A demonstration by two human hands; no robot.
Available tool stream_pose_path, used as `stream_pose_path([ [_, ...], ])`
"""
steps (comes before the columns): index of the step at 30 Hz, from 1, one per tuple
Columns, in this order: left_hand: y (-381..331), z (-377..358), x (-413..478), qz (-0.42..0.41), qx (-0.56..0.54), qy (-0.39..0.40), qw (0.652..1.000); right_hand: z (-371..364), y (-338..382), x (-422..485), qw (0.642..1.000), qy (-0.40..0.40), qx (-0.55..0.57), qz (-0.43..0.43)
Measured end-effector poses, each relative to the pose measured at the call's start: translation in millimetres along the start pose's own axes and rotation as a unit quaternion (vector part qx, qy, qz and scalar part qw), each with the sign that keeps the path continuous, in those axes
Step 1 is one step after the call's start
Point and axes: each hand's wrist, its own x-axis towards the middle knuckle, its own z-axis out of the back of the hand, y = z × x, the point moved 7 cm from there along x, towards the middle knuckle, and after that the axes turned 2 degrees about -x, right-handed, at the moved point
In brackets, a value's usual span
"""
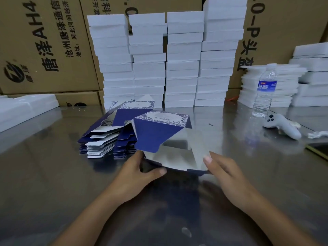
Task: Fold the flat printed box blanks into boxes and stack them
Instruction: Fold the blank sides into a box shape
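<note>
At the near corners of the box (159, 134), left hand (134, 172) and right hand (226, 172) in pinch grips.

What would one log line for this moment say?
step: folding box blank | left hand: grips near edge | right hand: grips right edge | flat blanks: piled beside it

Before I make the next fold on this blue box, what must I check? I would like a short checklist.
1. Left hand grips the blue box at its near edge: ok.
2. Right hand holds the box's right side: ok.
3. Box opened up from flat: ok.
4. Near end flaps closed: not ok, they stand open.
5. Far end closed: cannot tell.
6. Flat blanks pile beside the box: ok.
</note>
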Motion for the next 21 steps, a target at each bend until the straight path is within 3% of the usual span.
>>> stream_pose_path([
  [6,-1,10,-1,0.02,0.023,-0.105,0.994,-6,-7,-2,0.998,0.005,-0.056,-0.037],
  [9,-2,10,-2,0.034,-0.006,-0.101,0.994,-3,-7,0,0.999,-0.016,-0.027,-0.028],
  [14,-7,9,1,0.024,-0.047,-0.088,0.995,15,-6,5,0.991,-0.123,0.059,-0.005],
  [18,-6,4,0,0.027,-0.043,-0.088,0.995,17,3,-1,0.983,-0.17,-0.053,0.046],
  [21,-10,4,-1,0.012,-0.006,-0.124,0.992,10,7,0,0.974,-0.161,-0.152,0.045],
])
